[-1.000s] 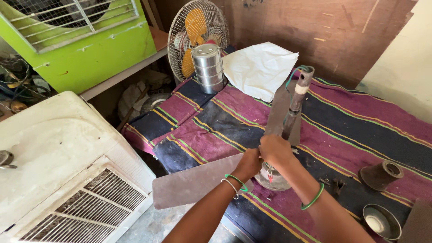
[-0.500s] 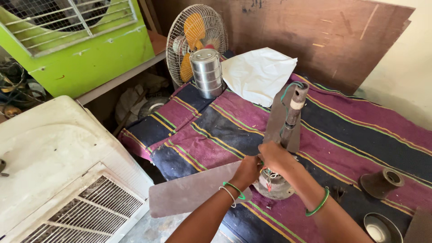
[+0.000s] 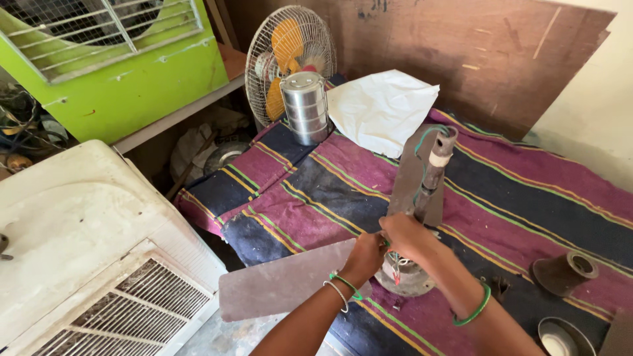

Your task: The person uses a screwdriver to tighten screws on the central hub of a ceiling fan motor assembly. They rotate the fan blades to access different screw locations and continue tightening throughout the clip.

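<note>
Cooler casings, white (image 3: 86, 250) and green (image 3: 112, 59), sit at left beside a steel tiffin (image 3: 305, 107) and white paper (image 3: 382, 109). Striped blanket (image 3: 527, 198) covers the table. Left hand (image 3: 364, 254) and right hand (image 3: 407, 238) both grip a dusty ceiling-fan motor (image 3: 405, 277), its rod (image 3: 432, 175) upright, brown blade (image 3: 283, 287) attached.

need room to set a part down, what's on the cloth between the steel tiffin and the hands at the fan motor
In the head view, only bare striped cloth lies between the tiffin and the hands at the motor. The white sheet sits off to the side.
</note>
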